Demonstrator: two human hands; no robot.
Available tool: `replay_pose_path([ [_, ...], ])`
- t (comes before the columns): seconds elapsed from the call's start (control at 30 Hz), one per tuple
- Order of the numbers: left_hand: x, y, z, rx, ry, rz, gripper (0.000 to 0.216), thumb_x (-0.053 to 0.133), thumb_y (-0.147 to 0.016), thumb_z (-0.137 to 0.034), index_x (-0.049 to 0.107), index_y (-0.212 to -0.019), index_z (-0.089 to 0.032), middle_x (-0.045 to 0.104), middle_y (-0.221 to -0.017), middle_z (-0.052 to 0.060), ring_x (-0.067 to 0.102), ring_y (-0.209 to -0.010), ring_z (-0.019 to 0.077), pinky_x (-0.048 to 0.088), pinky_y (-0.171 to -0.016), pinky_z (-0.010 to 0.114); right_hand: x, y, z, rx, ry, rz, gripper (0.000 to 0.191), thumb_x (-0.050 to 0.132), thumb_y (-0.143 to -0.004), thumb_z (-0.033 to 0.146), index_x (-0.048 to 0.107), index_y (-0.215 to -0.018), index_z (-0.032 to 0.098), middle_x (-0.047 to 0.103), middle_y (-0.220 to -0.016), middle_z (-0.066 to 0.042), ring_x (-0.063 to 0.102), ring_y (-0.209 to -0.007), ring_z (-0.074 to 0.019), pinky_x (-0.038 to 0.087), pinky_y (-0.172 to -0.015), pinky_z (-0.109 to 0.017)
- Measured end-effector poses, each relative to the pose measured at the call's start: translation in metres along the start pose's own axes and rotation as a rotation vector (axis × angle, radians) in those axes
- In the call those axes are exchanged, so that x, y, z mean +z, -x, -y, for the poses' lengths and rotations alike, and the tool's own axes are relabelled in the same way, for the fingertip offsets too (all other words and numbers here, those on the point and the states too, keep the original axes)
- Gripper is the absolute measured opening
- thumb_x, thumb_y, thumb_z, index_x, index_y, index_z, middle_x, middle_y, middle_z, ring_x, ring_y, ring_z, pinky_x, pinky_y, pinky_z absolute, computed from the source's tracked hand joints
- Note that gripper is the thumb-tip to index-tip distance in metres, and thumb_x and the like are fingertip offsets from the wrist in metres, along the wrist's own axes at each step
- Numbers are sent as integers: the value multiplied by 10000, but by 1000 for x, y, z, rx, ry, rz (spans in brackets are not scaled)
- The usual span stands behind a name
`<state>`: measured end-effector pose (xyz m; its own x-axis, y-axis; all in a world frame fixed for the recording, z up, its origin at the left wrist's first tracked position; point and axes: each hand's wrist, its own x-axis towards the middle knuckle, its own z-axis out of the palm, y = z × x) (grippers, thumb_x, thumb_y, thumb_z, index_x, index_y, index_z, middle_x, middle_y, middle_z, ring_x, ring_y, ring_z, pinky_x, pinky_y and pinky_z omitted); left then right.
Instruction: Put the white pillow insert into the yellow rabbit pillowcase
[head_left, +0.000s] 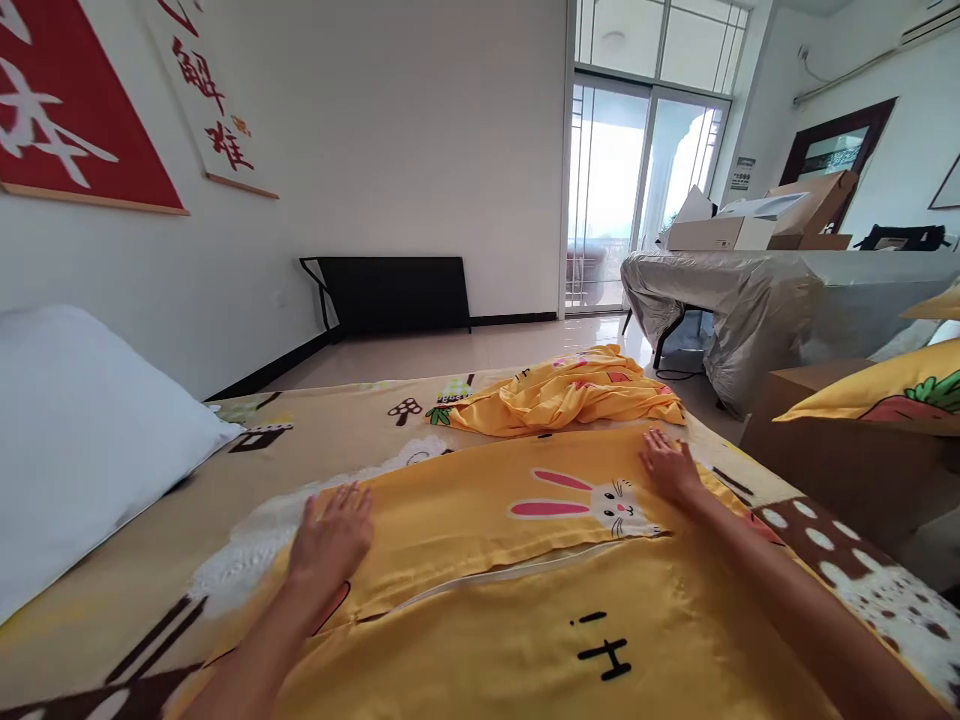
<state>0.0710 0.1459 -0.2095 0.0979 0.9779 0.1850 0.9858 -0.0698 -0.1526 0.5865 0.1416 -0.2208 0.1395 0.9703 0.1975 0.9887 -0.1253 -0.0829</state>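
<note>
A yellow pillowcase [450, 500] with a rabbit face and the letters "Hi" lies spread before me. Across its middle runs a partly parted zipper [510, 572], showing a pale strip. My left hand [334, 530] rests flat on the cover's left part, fingers stretched forward. On the right, my right hand [670, 465] lies with fingers apart near the cover's far right corner, beside the rabbit's face. Neither hand grips anything. Just beyond the pillowcase sits a crumpled yellow cloth [562, 395] with carrot prints.
A white pillow [97, 440] stands at the left on the patterned bedspread [225, 475]. At right, a yellow carrot-print pillow [892, 390] rests over a cardboard box [832, 450]. Behind is a plastic-covered table [720, 285] bearing boxes. A black folded frame [397, 293] leans against the wall.
</note>
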Motion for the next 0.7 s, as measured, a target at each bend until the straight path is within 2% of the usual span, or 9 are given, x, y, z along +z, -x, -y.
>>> replay_pose_path([
  [0.07, -14, -7, -58, 56, 37, 51, 561, 248, -871, -163, 389, -1402, -51, 326, -1489, 196, 285, -1396, 291, 139, -1121, 578, 5, 10, 58, -117, -65, -7, 504, 239, -948, 282, 425, -1382, 107, 353, -1487, -175, 291, -1395, -247, 156, -1109, -477],
  [0.17, -17, -12, -138, 134, 115, 116, 529, 272, -903, -243, 401, -1411, -165, 383, -1476, 117, 365, -1360, 229, 304, -1087, 466, 16, 27, 147, -331, -170, 37, 447, 254, -955, 294, 491, -1327, 215, 470, -1428, -90, 397, -1330, -180, 276, -1060, -378],
  [0.23, -10, -10, -172, 158, 156, 125, 514, 257, -916, -248, 412, -1405, -203, 395, -1475, 89, 367, -1358, 204, 338, -1070, 416, 23, 38, 189, -430, -217, 70, 438, 317, -937, 291, 488, -1331, 202, 495, -1406, -93, 415, -1314, -178, 297, -1043, -349],
  [0.3, -2, -4, -185, 147, 183, 111, 515, 220, -933, -266, 393, -1415, -207, 357, -1498, 75, 325, -1382, 198, 297, -1100, 427, 27, 45, 207, -467, -250, 87, 466, 305, -942, 289, 440, -1375, 185, 449, -1442, -103, 364, -1350, -191, 260, -1071, -374],
  [0.37, 4, 3, -181, 118, 199, 96, 526, 194, -949, -339, 354, -1435, -215, 307, -1525, 58, 275, -1405, 199, 235, -1132, 454, 27, 47, 203, -466, -269, 103, 485, 271, -959, 337, 403, -1406, 202, 392, -1482, -92, 313, -1379, -196, 216, -1096, -397],
  [0.47, 8, 11, -152, 73, 208, 108, 555, 202, -944, -451, 321, -1449, -253, 278, -1538, 29, 249, -1416, 196, 200, -1145, 469, 24, 42, 172, -428, -266, 135, 531, 268, -953, 468, 362, -1432, 260, 342, -1514, -57, 276, -1396, -189, 189, -1109, -404],
  [0.57, 8, 20, -109, 19, 194, 137, 553, 219, -941, -446, 308, -1454, -258, 260, -1544, 24, 227, -1424, 194, 182, -1149, 476, 22, 36, 126, -347, -223, 175, 567, 241, -944, 517, 308, -1460, 291, 302, -1534, -35, 233, -1416, -182, 186, -1111, -418],
  [0.7, 9, 44, -35, -79, 149, 158, 555, 228, -937, -372, 283, -1463, -203, 242, -1546, 62, 203, -1432, 215, 183, -1140, 494, 20, 38, 52, -205, -123, 219, 604, 185, -947, 508, 304, -1471, 232, 266, -1545, -61, 201, -1431, -194, 157, -1126, -443],
])
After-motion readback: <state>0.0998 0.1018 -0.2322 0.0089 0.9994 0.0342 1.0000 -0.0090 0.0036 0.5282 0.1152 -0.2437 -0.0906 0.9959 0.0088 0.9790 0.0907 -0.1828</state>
